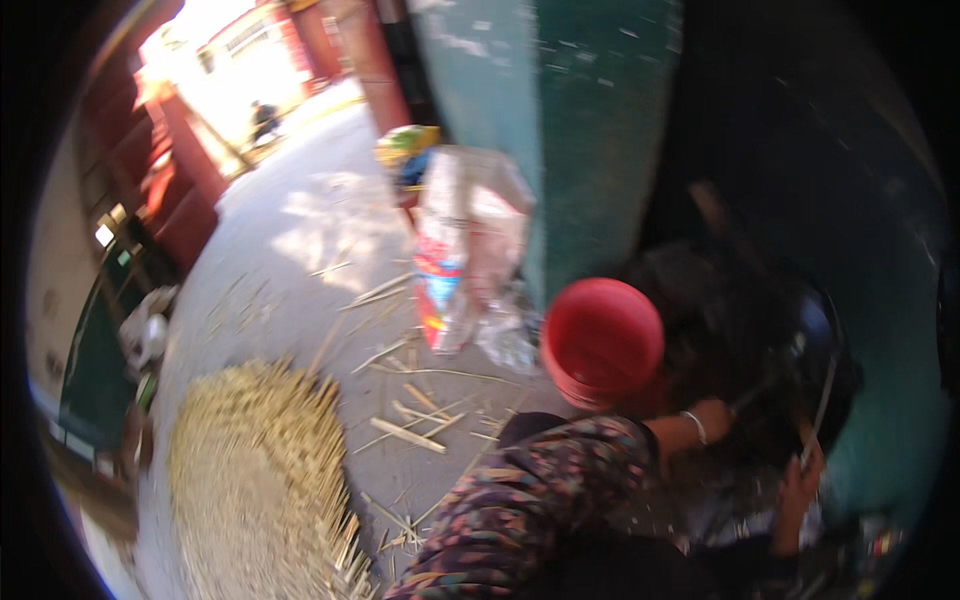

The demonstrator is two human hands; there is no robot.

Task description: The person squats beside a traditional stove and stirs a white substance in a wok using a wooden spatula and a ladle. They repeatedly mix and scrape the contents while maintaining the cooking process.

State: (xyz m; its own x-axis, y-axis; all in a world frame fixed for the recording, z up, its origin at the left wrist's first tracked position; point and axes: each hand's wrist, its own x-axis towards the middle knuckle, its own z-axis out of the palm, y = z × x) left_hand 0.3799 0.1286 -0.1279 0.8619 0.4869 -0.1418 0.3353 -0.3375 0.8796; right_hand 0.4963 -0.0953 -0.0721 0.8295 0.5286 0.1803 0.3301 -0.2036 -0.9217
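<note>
My left hand [712, 420], with a pale bangle at the wrist and a patterned sleeve [560, 490] behind it, is closed at the lower right. A greyish, blurred handle-like piece [750, 397] runs from it into the dark area. My right hand [798, 492] is wrapped round a long thin pale rod [827, 400] that points up and away; its kind is too blurred to tell. Beyond both hands sits a dark, rounded, shiny vessel [818, 325], mostly lost in shadow. A red plastic bucket [600, 340] stands left of my left hand, with its inside showing.
A large bundle of straw-coloured stalks [255, 480] lies on the grey floor [320, 240] at left, with loose stalks [410, 430] nearby. A printed white sack [470, 240] and clear plastic bag [507, 335] rest against a green pillar [600, 130]. Red steps [170, 190] rise at far left.
</note>
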